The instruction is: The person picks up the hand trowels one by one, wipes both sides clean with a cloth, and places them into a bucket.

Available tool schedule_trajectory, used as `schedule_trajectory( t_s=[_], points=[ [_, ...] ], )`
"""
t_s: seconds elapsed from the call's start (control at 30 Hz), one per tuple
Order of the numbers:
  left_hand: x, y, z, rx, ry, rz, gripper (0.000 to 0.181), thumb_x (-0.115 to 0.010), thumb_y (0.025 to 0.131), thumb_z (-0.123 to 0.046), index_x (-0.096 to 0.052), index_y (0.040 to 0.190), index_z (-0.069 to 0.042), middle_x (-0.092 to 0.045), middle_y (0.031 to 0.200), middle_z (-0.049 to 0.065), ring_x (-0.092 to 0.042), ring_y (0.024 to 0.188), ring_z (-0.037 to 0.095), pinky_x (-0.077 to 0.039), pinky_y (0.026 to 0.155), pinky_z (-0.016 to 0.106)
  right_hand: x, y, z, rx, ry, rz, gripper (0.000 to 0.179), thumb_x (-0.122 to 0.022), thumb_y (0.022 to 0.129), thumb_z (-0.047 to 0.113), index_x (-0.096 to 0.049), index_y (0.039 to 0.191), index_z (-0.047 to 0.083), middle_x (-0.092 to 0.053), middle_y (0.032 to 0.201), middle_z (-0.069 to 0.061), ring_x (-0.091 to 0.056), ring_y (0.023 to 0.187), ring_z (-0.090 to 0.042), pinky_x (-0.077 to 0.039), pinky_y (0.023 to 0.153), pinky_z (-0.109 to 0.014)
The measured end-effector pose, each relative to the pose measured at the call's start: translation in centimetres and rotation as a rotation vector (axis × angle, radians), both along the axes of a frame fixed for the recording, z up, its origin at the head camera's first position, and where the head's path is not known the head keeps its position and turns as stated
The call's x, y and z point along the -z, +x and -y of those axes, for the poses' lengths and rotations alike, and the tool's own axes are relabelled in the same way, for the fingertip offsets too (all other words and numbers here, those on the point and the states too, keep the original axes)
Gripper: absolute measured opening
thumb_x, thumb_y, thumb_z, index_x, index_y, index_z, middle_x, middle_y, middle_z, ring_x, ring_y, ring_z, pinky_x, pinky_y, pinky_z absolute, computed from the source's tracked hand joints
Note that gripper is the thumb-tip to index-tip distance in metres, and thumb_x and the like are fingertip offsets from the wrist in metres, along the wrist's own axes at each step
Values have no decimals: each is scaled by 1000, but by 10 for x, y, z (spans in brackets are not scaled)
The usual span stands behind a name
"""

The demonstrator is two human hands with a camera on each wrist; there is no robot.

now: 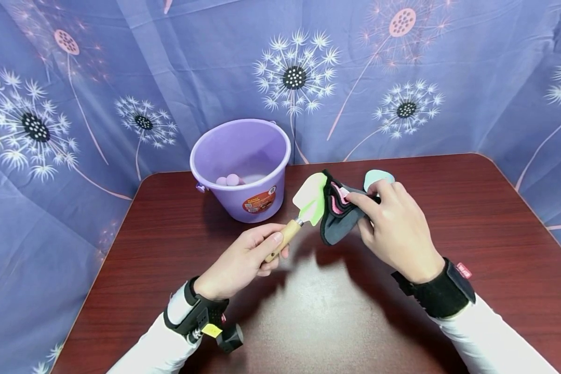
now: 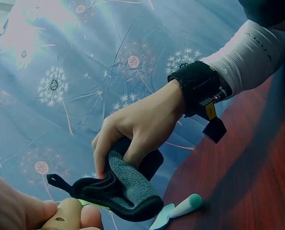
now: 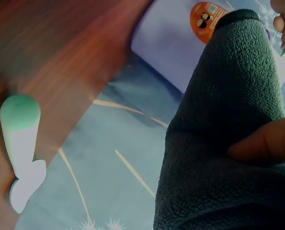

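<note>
My left hand [image 1: 245, 257] grips the wooden handle [image 1: 284, 240] of a small hand trowel. Its pale green blade [image 1: 310, 197] points up and away, towards the cloth. My right hand [image 1: 395, 226] pinches a folded dark grey cloth [image 1: 340, 228] with black edging and pink patches, between thumb and fingers. The cloth's black edge overlaps the side of the blade; whether they touch is hard to tell. In the right wrist view the fuzzy grey cloth [image 3: 219, 110] fills much of the picture, hiding most of the trowel.
A purple bucket [image 1: 240, 200] stands at the back left with pink balls [image 1: 232, 179] inside. Behind my right hand lies a small tool with a mint-and-white handle [image 3: 20, 124] and a pale blade [image 3: 27, 187]. Blue dandelion-print fabric [image 1: 215, 62] hangs behind the brown table [image 1: 159, 228].
</note>
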State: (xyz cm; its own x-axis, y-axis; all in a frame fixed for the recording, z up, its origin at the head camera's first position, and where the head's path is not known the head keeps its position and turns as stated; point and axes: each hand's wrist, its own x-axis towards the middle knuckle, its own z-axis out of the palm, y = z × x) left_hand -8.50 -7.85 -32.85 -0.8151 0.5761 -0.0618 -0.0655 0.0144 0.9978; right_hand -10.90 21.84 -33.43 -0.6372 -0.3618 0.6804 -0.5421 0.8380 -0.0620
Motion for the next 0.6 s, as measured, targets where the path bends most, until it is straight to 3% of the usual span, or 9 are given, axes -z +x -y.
schedule_trajectory(
  t_s=[0.37,0.6],
  points=[
    [0,-1,-1,-35,9,19,30,-41,109,-23,-58,118,0,-54,88,14,-36,56,13,-27,50,21,5,6,15,-81,50,-43,42,-51,79,6,-71,115,14,-54,95,-15,-43,73,-33,-36,57,-42],
    [-2,-2,0,-45,25,35,35,-40,109,-25,-57,102,5,-42,70,13,-33,55,14,-27,50,22,-2,11,23,-123,92,-130,40,-38,89,8,-71,112,11,-56,93,-19,-41,70,-34,-35,54,-41]
  ],
)
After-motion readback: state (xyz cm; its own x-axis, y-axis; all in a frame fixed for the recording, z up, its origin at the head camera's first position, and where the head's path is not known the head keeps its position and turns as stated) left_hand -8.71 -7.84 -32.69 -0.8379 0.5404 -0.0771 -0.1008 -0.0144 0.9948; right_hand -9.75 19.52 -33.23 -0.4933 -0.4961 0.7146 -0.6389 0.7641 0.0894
